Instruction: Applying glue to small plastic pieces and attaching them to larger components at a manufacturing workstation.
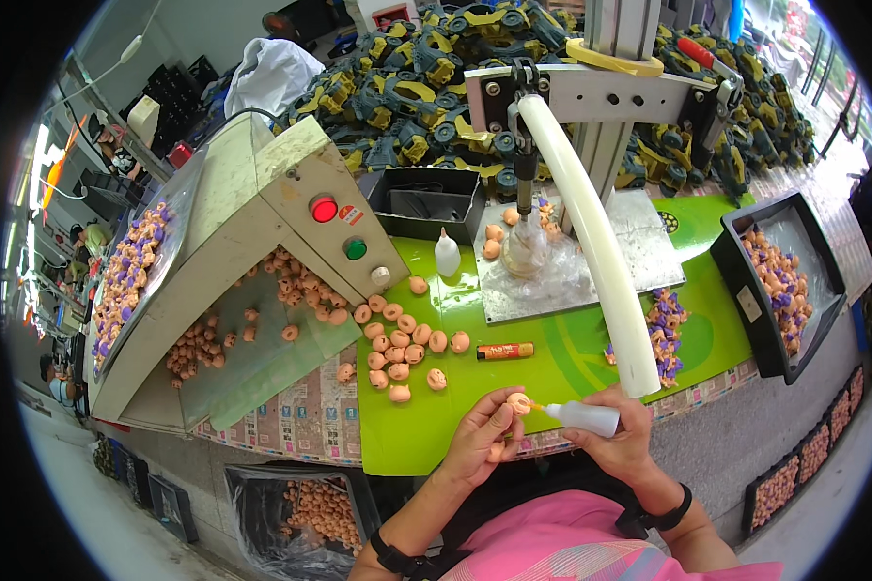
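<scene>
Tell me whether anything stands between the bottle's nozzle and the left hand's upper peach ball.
Nothing visible: the right hand holds the white bottle with its nozzle pointed at the upper peach ball in the left hand.

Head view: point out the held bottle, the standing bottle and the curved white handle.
Held bottle (583, 417), head view, white body.
Standing bottle (447, 258), head view, white body.
Curved white handle (589, 228), head view, midsection.

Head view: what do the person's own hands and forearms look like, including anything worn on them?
The left hand and right hand are ungloved, and the forearms in view are sleeveless. A dark band circles the left forearm and a similar black strap the right. Between them shows a pink top.
</scene>
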Demonstrator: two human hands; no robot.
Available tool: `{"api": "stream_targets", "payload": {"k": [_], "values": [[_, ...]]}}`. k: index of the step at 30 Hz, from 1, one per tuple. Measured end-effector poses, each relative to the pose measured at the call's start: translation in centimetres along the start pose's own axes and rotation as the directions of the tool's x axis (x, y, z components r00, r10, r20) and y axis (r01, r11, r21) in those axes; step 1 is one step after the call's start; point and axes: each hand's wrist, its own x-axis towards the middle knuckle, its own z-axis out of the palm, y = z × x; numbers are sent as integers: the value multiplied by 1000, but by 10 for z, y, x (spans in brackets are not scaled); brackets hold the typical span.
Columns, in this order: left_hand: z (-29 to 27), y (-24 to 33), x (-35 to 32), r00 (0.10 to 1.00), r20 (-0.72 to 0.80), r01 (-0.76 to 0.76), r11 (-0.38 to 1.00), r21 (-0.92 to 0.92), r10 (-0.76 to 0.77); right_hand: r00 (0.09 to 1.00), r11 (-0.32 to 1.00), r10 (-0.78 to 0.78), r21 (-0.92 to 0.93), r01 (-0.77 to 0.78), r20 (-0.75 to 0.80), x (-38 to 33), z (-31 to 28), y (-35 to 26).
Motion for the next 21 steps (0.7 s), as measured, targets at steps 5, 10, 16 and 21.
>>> {"api": "stream_targets", "payload": {"k": [5,10,16,21], "values": [[2,2,-1,1000,-1,20,1000,10,-20,1000,1000,3,-6,-3,18,1,0,-2],[0,1,0,1000,7,25,999,44,-26,1000,1000,5,-12,-5,9,-1,-1,0],[0,-2,1,999,34,-1,1000,-4,2,998,989,-65,-134,65,5,2,-7,-11],[-1,-2,0,1000,9,-27,999,-28,27,994,973,-101,-205,108,45,3,-11,-19]]}}
